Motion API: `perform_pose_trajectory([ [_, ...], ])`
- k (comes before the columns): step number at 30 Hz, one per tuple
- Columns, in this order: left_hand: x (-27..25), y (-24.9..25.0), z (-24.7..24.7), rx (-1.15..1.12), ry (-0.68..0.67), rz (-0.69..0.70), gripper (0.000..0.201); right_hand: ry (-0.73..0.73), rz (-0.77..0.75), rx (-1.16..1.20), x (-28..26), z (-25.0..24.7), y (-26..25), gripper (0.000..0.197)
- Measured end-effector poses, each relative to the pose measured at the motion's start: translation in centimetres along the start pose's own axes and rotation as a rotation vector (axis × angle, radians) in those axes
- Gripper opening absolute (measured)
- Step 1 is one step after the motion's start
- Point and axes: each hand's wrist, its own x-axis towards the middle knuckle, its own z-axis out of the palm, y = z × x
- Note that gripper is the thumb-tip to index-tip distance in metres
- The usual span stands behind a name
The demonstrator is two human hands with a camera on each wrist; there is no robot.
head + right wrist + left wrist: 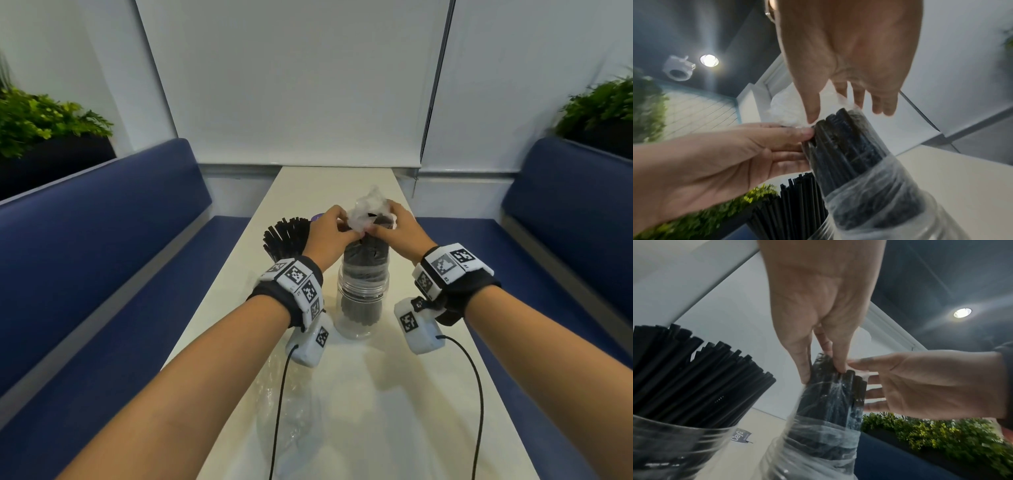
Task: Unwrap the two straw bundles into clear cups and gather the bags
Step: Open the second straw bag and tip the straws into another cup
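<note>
A clear cup (363,320) stands mid-table and holds a bundle of black straws (364,260) still wrapped in a clear bag (368,207). Both hands are at the bundle's top. My left hand (337,228) pinches the bag's film against the straw ends (830,369). My right hand (387,224) grips the bunched bag from the other side, thumb (812,113) in front and fingers (879,104) behind. A second clear cup (674,443) to the left holds loose, fanned black straws (287,240). An empty clear bag (294,411) lies flat on the near table.
The narrow white table (428,394) runs between two blue benches (102,274), with a white wall at its far end. Planters with green plants (41,120) stand behind both benches. A small purple object (318,216) lies behind my left hand. Cables hang from both wrists.
</note>
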Motion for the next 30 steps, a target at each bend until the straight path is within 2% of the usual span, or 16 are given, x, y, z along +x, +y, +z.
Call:
perform_pose_trajectory([
  [2, 0.0, 0.3, 0.0, 0.000, 0.002, 0.017, 0.020, -0.090, 0.057, 0.055, -0.4, -0.1, 0.0, 0.045],
  [3, 0.1, 0.4, 0.0, 0.009, -0.008, 0.029, 0.021, -0.086, 0.057, 0.017, -0.3, -0.3, 0.2, 0.041],
  [7, 0.3, 1.3, -0.1, 0.153, -0.077, -0.006, 0.016, 0.028, 0.048, -0.185, 0.3, -0.6, 1.3, 0.020],
  [8, 0.4, 1.4, -0.1, 0.186, -0.109, -0.018, 0.023, 0.043, 0.050, -0.199, 0.5, -0.5, 1.3, 0.017],
  [11, 0.6, 2.1, -0.4, 0.200, -0.202, -0.052, 0.066, 0.154, 0.042, -0.135, 0.9, -0.1, 0.9, 0.015],
  [13, 0.6, 2.3, -0.4, 0.245, -0.235, -0.073, 0.076, 0.234, 0.036, -0.058, 1.0, 0.1, 0.5, 0.015],
  [15, 0.7, 2.1, -0.5, 0.302, -0.245, -0.055, 0.059, 0.258, 0.021, -0.010, 1.1, 0.2, 0.1, 0.013],
  [18, 0.5, 1.6, -0.6, 0.334, -0.188, -0.017, 0.016, 0.205, -0.014, -0.024, 0.5, 0.5, -0.4, 0.007],
  [19, 0.4, 1.5, -0.5, 0.347, -0.158, -0.017, 0.012, 0.156, -0.008, 0.002, 0.2, 0.6, -0.3, 0.020],
  [22, 0.5, 1.0, -0.1, 0.337, -0.076, -0.006, 0.015, -0.050, 0.084, 0.092, -0.4, 0.5, 0.1, 0.076],
  [24, 0.4, 1.3, 0.1, 0.282, 0.005, 0.006, 0.016, -0.159, 0.105, 0.052, -0.6, 0.4, 0.6, 0.087],
  [27, 0.3, 2.4, 0.1, 0.136, 0.073, 0.043, 0.014, -0.203, 0.015, 0.008, -1.0, 0.5, 1.1, 0.066],
  [30, 0.4, 3.2, 0.0, 0.043, 0.090, 0.034, 0.007, -0.145, -0.037, -0.004, -1.3, 0.6, 0.8, 0.048],
])
